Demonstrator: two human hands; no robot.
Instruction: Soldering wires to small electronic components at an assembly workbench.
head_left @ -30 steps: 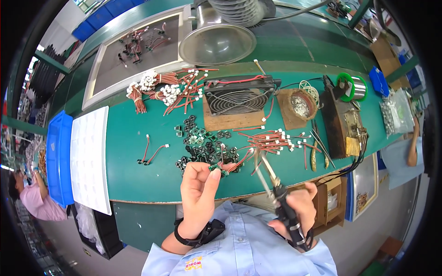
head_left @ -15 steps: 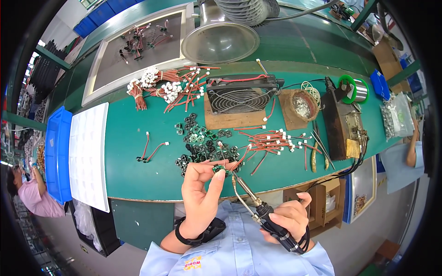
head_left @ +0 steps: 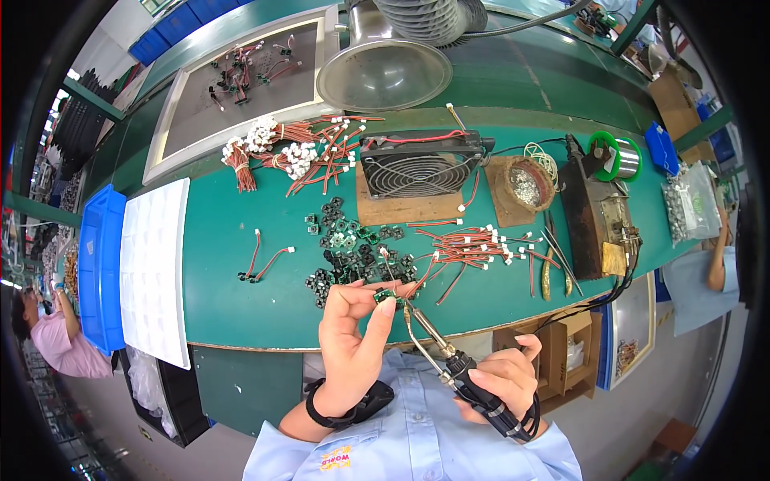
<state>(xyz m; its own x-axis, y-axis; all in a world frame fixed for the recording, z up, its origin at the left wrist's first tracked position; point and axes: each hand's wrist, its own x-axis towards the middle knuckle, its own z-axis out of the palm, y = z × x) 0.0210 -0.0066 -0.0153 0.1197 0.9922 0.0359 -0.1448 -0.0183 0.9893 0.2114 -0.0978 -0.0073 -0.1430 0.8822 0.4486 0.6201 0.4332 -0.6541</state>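
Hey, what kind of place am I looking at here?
Most likely an electronics assembly workshop. The right hand holds a soldering iron up to a small circuit board pinched in the left hand, and the green bench carries red wire bundles and a solder spool.

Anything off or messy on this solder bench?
Nothing damaged or spilled. Left hand pinches a small green circuit board; right hand holds the soldering iron near it. Wire harnesses lie loosely scattered.

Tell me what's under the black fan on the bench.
The black fan sits on a brown board on the green bench. Whatever lies beneath the fan's middle is covered.
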